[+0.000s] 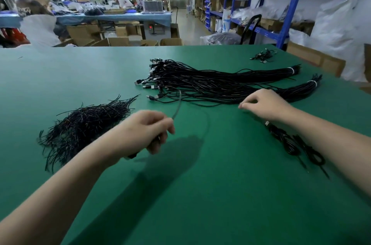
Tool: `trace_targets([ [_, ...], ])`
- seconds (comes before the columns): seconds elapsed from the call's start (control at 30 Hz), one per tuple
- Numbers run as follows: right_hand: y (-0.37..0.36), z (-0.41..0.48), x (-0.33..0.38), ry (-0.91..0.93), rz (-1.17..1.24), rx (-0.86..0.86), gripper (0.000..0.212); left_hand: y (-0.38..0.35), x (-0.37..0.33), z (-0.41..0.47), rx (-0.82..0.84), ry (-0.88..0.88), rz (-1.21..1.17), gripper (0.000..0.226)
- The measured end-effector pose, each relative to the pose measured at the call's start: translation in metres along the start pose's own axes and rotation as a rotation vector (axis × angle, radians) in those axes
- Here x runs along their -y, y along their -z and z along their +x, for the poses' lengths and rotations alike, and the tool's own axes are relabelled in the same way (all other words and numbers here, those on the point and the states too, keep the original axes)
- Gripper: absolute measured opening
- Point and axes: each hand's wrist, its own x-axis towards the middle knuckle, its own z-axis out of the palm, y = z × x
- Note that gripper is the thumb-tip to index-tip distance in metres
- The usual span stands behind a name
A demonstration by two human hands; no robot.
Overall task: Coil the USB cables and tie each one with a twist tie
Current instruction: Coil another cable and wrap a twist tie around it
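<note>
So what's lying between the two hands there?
In the head view, between left hand and right hand there is mostly bare green table, crossed by one thin, blurred cable that the left hand grips.

Two white-banded bundles of black USB cables point(261, 73) are lying toward the green worktop's point(80, 68) far right corner, two coiled black cables point(285, 140) by its right edge, one black twist-tie heap point(84, 124) near its left edge, one small cable cluster point(263, 56) at its far edge, and one loose black cable point(178, 102) in the left hand point(148, 130).
</note>
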Motion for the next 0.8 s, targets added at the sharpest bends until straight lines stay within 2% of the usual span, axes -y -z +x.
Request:
trace_targets([
  [0.07, 0.01, -0.002, -0.011, -0.149, -0.002, -0.121, 0.02, -0.001, -0.004, -0.006, 0.204, 0.029, 0.392, 0.026],
  [0.1, 0.012, -0.001, -0.015, -0.225, -0.025, -0.128, 0.025, 0.0, -0.007, -0.008, 0.276, 0.042, 0.623, 0.026],
  [0.17, 0.008, 0.004, -0.021, -0.339, -0.049, -0.054, 0.041, -0.006, -0.009, -0.004, 0.234, 0.031, 0.903, 0.034],
  [0.27, -0.004, 0.01, -0.02, -0.384, -0.021, 0.041, 0.053, -0.032, -0.013, 0.016, -0.034, -0.021, 0.848, 0.053],
  [0.37, -0.016, 0.016, -0.019, -0.395, 0.003, 0.062, 0.054, -0.064, -0.012, 0.05, -0.155, 0.057, 0.764, 0.06],
  [0.43, -0.021, 0.019, -0.021, -0.411, -0.025, 0.061, 0.053, -0.074, -0.007, 0.069, -0.229, 0.109, 0.781, 0.055],
  [0.53, -0.023, 0.023, -0.029, -0.383, -0.025, 0.077, 0.057, -0.072, 0.002, 0.087, -0.348, 0.138, 0.762, 0.025],
  [0.6, -0.024, 0.028, -0.037, -0.348, -0.019, 0.095, 0.057, -0.067, 0.007, 0.091, -0.366, 0.119, 0.787, 0.008],
  [0.8, -0.028, 0.049, -0.049, -0.326, -0.045, 0.074, 0.058, -0.04, 0.012, 0.067, -0.241, 0.075, 0.655, 0.019],
])
